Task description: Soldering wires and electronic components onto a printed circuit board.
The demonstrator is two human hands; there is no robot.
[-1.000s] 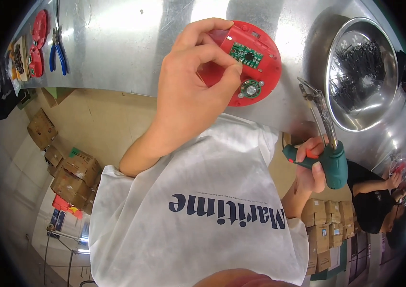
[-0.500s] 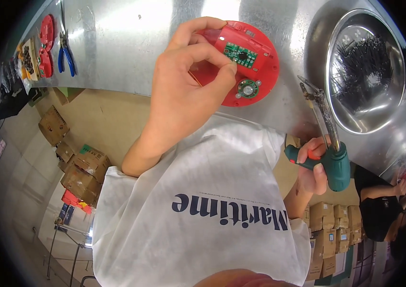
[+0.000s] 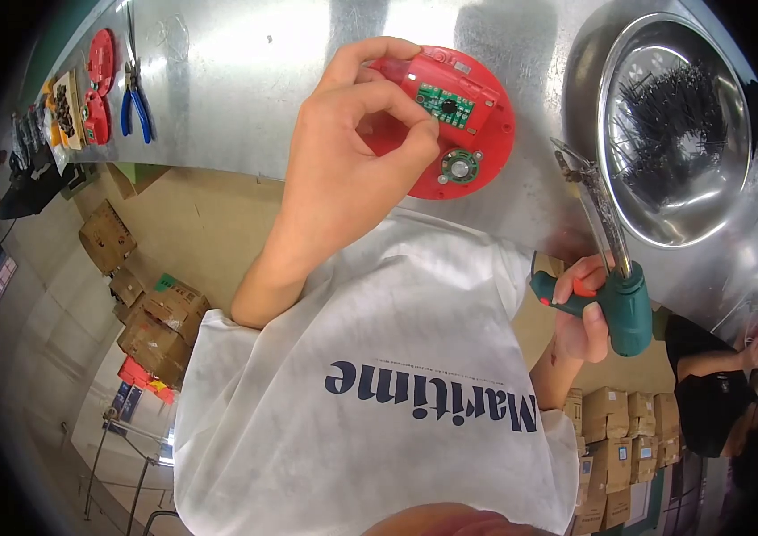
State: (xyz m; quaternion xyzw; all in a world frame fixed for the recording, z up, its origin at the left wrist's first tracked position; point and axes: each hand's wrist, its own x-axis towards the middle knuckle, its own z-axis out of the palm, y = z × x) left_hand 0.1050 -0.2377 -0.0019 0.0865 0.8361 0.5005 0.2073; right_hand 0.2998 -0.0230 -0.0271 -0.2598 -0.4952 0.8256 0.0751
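Here the left hand (image 3: 352, 170) rests on a round red plastic disc (image 3: 450, 121) lying flat on the shiny metal surface (image 3: 245, 80) in the upper middle of the frame. Its fingers (image 3: 397, 98) are curled and pinched at the disc's near-left part, thumb and forefinger closed together just beside a small green circuit board (image 3: 444, 103) that sits in a raised red housing. Whether they pinch a small part or only press on the plastic I cannot tell. A little round metal-and-green component (image 3: 459, 167) sits in the disc's lower part.

The right hand (image 3: 580, 308), at the right middle of the frame, is wrapped firmly around the grip of a teal power screwdriver (image 3: 616, 295), one finger by its orange trigger; the long bit (image 3: 589, 192) points up towards the disc but stands apart from it. My judgement is that the step in hand is seating or steadying the board on the disc. The next move would call for bringing the bit tip squarely onto a fastening point while the left hand keeps the disc from turning.

A steel bowl (image 3: 665, 232) of small dark screws (image 3: 669, 121) stands at the upper right. At the upper left lie blue-handled pliers (image 3: 135, 103), more red disc parts (image 3: 99, 62) and a small tray (image 3: 65, 112).

As for packages, brown cardboard boxes (image 3: 147, 313) are piled on the floor at the lower left, one with a green label, near a flat red package (image 3: 142, 375). More stacked brown cartons (image 3: 620, 447) with pale labels fill the lower right, beside another person's dark sleeve (image 3: 709, 393)
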